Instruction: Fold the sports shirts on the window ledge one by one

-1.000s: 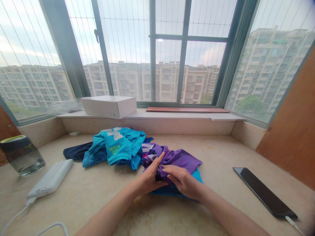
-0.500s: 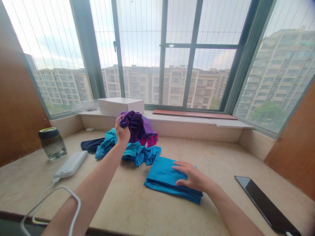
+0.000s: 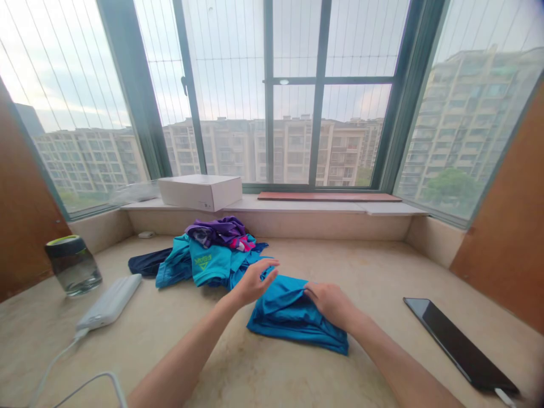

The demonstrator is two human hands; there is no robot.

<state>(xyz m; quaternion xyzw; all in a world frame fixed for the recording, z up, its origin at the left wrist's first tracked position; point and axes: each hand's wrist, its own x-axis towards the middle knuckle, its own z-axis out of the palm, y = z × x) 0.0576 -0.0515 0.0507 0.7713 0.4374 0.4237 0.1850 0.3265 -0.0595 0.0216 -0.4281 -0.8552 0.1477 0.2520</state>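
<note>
A folded blue garment lies on the stone ledge in front of me, its top layer wrinkled. My right hand is closed on its right side, fingers gripping the cloth. Over its upper left corner hovers my left hand, fingers apart and holding nothing. Behind the left hand is a loose pile with a turquoise garment bearing a yellow-green print. A crumpled purple garment with pink patches rests on top, and a dark navy garment sticks out at the left.
At left stand a clear bottle with a dark lid and a white power bank with a white cable. A black phone lies at right. A white box and a reddish board sit on the windowsill.
My left hand has let go of the purple garment, now on the pile, and moved right and nearer to the folded one. My right hand has closed on the folded garment, wrinkling it.
</note>
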